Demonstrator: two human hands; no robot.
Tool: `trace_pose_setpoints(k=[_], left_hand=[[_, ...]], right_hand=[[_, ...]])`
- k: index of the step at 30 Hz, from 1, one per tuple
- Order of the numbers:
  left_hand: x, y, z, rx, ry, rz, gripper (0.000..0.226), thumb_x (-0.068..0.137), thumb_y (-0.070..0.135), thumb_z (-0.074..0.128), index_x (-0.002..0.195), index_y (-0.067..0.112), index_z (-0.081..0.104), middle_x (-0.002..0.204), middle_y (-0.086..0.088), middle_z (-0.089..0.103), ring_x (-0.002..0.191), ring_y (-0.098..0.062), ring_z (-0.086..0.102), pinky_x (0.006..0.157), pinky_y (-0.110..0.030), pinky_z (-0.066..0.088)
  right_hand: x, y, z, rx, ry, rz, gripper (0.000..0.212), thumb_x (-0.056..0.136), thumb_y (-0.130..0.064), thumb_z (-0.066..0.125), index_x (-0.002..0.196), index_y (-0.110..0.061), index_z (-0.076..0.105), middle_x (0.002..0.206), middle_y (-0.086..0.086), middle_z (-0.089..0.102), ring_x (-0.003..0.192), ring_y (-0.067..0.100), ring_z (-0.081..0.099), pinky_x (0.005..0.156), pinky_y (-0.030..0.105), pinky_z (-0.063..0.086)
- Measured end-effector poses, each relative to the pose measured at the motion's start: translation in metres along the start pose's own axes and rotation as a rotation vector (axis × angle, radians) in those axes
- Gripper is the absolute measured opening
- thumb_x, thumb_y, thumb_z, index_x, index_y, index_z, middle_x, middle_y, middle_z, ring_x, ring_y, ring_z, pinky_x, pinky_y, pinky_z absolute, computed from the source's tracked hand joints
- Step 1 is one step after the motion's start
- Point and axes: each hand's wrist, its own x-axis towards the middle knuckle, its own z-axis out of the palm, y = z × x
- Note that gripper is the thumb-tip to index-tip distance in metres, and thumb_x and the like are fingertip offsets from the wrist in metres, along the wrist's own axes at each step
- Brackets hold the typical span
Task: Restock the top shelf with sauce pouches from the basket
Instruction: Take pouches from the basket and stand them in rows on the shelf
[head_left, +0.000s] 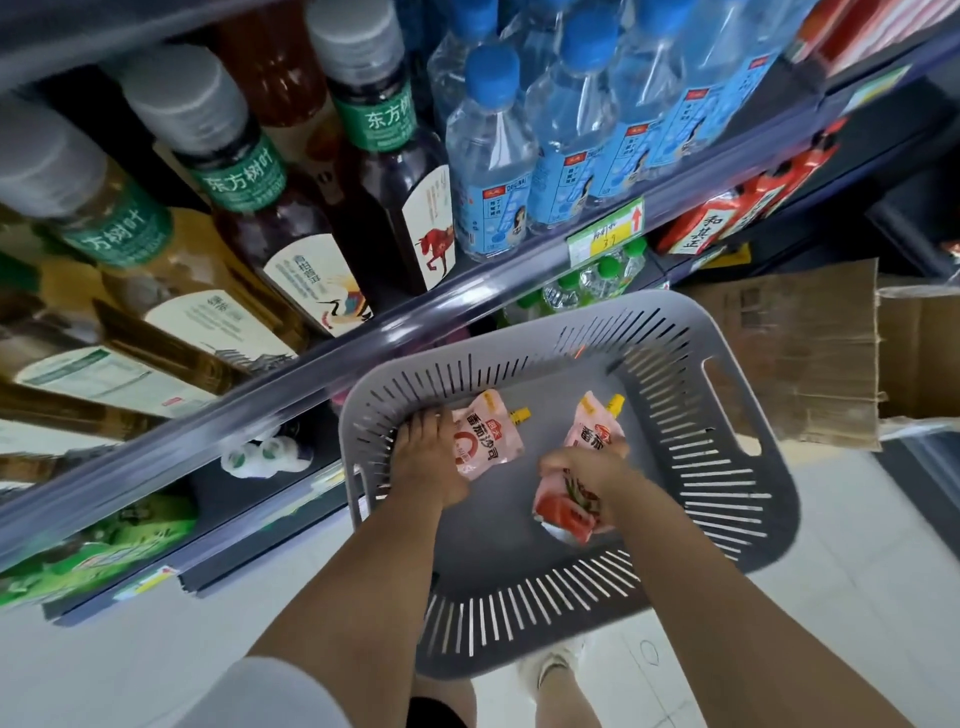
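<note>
Left hand (426, 460), flat by the basket (366, 415) wall, touches first pouch (485, 441); right hand (584, 465) grips second pouch (563, 512) beside third pouch (592, 421).

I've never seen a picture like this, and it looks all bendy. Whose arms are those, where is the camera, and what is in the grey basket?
There is no machine here: those are a person's two bare arms. The camera sits on the person's head and looks down, and its wide lens bends everything. In the grey basket, the left hand touches the left pouch, a pink sauce pouch with a yellow spout, with straight fingers. The right hand grips the right pouch. Beside them, the shelf holds tea bottles and water bottles.
</note>
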Motion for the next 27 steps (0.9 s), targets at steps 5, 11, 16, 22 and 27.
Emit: trace_pose_setpoints(k=[5,11,16,22,27], left_hand=[[0.006,0.008,0.004,0.044,0.082,0.028,0.107,0.069,0.056,0.071,0.148,0.018,0.010,0.144,-0.010,0.028,0.134,-0.029,0.027,0.115,-0.043,0.018],[0.010,0.017,0.008,0.229,0.104,0.102,0.101,0.068,0.054,0.067,0.144,0.010,0.017,0.135,-0.012,0.033,0.122,-0.029,0.037,0.106,-0.044,0.032],[0.019,0.019,0.002,0.101,0.018,0.006,0.108,0.060,0.053,0.073,0.144,0.019,0.015,0.136,-0.010,0.032,0.124,-0.032,0.039,0.102,-0.046,0.035],[0.007,0.030,-0.012,0.010,-0.065,-0.094,0.106,0.048,0.059,0.072,0.136,0.017,0.031,0.132,-0.005,0.045,0.119,-0.025,0.049,0.095,-0.041,0.046],[-0.024,0.053,-0.027,0.038,0.053,-0.071,0.099,0.047,0.063,0.073,0.128,0.018,0.039,0.121,-0.004,0.052,0.110,-0.024,0.053,0.090,-0.038,0.048]], right_hand=[[-0.008,-0.002,-0.016,0.139,-0.068,-0.063,0.103,0.025,-0.027,0.077,0.113,-0.031,0.022,0.119,0.017,0.041,0.101,0.040,0.055,0.066,0.055,0.055],[-0.016,0.002,-0.041,0.318,-0.160,-0.099,0.072,0.065,-0.009,0.071,0.120,-0.018,0.027,0.118,0.019,0.049,0.091,0.032,0.060,0.055,0.038,0.054],[-0.018,0.010,-0.049,0.422,-0.145,-0.160,0.088,0.051,-0.020,0.072,0.126,-0.026,0.027,0.118,0.016,0.057,0.092,0.031,0.064,0.063,0.036,0.053],[-0.017,0.015,-0.049,0.492,-0.097,-0.265,0.109,0.035,-0.038,0.075,0.132,-0.038,0.026,0.129,0.014,0.050,0.109,0.037,0.058,0.082,0.052,0.054],[-0.059,0.015,-0.062,0.377,-0.016,-0.401,0.110,0.042,-0.037,0.069,0.140,-0.035,0.018,0.130,0.009,0.040,0.109,0.032,0.051,0.095,0.047,0.047]])
